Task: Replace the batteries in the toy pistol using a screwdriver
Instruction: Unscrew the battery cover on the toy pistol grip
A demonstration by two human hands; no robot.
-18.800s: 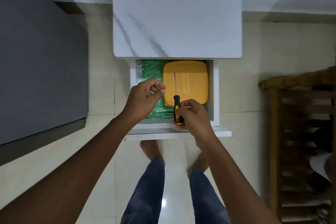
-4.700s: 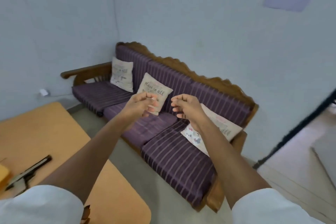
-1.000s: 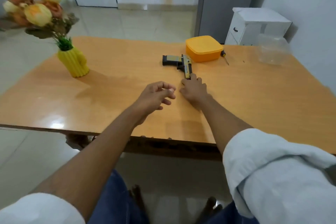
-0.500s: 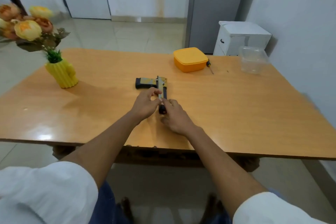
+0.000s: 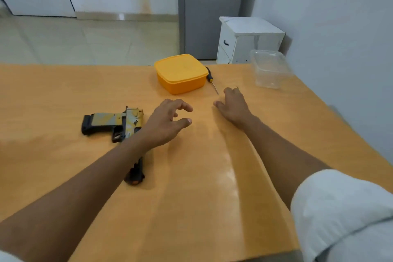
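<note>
A person seated at an orange-brown wooden table (image 5: 63, 91) reaches with the right hand (image 5: 232, 104) toward a slim screwdriver with a black-and-yellow handle (image 5: 211, 80), in what looks like the opening step of the battery change: fetching the tool before the toy's cover can be unscrewed. The right hand's fingers are extended and loosely spread, low over the tabletop, holding nothing; the screwdriver's metal tip lies just beyond and slightly to the inside of the fingertips (image 5: 230, 91), not yet touched as far as can be seen. Its handle rests farther off, against the side of a square yellow lidded plastic box (image 5: 180, 73).

The left hand (image 5: 168, 122) hovers with fingers and thumb gently curved and apart, also holding nothing. The camouflage-patterned tan-and-black toy pistol (image 5: 114, 123) lies flat on the table just to the outside of that hand, partly hidden beneath the left forearm, its muzzle end showing nearer the person and its grip pointing away to the left.

The next move likely calls for the right hand to close on the screwdriver, probably sliding it clear of the box first, while the left steadies the pistol. A clear empty plastic tub (image 5: 270, 71) stands well beyond the right hand, and a small white cabinet (image 5: 251, 38) stands behind the table.
</note>
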